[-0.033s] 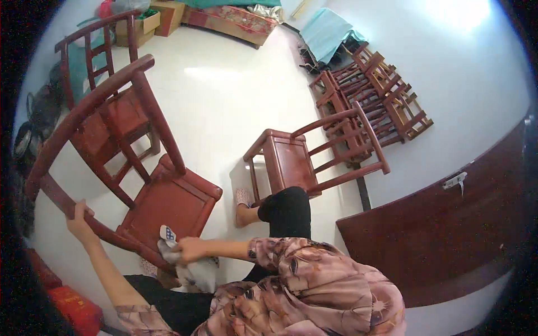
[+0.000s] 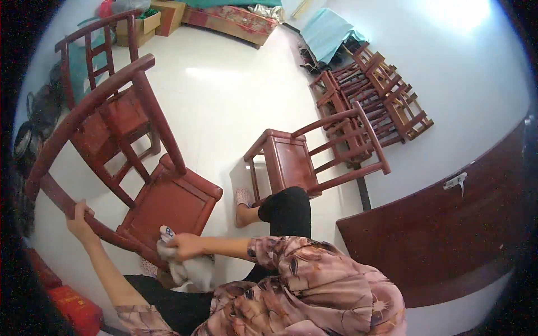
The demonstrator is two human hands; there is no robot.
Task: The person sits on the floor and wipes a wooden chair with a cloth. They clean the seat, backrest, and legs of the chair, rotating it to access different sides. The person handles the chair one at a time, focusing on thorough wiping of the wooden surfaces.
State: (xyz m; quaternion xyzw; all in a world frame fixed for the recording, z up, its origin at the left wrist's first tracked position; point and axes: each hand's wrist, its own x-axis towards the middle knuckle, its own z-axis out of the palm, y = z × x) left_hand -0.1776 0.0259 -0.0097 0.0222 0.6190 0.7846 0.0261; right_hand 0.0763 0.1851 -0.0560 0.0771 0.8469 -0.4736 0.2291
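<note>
A dark red wooden chair (image 2: 171, 201) stands just in front of me to the left, its open-framed back rising toward me. My left hand (image 2: 82, 225) is wrapped round a post of that back, at the far left. In my right hand (image 2: 186, 247) is a bunched whitish cloth (image 2: 193, 273), closed in the fingers. One corner of the cloth, with a blue check patch, sticks up by the near edge of the seat. The cloth's lower part hangs down beside my leg, and the fingertips inside its folds are hidden.
Another red chair (image 2: 283, 162) stands right of centre by my knee, and one more (image 2: 112, 126) behind the held chair. Stacked stools (image 2: 392, 95) line the right wall. A dark red door (image 2: 437, 224) is at right. Cardboard boxes (image 2: 137, 31) sit at the far left.
My right hand has shifted slightly left and up with the cloth, whose folds hang differently. The left hand and the chairs look unmoved.
</note>
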